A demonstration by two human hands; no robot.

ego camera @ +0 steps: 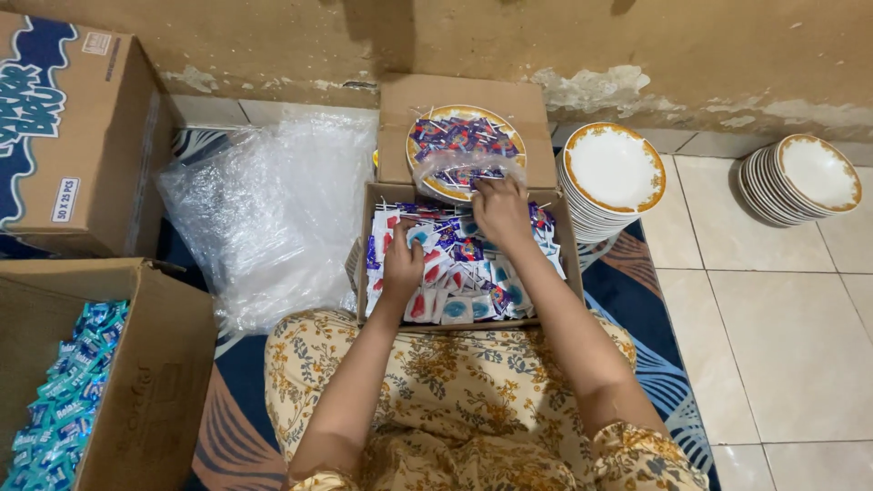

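Observation:
An open cardboard box [570,264] rests against my lap, filled with several small red, blue and white sachets [459,273]. My left hand [401,265] lies curled among the sachets at the box's left side, closed on some of them. My right hand [499,207] reaches to the far edge of the box, its fingers touching a clear plastic bag [464,168] that covers a gold-rimmed plate [465,151] heaped with sachets. That plate sits on the box's raised back flap [396,127].
Two stacks of white gold-rimmed plates [612,173] [805,177] stand on the tiled floor at right. A pile of clear plastic bags [268,214] lies left of the box. A big printed carton [68,136] and an open carton of teal sachets [68,400] stand at left.

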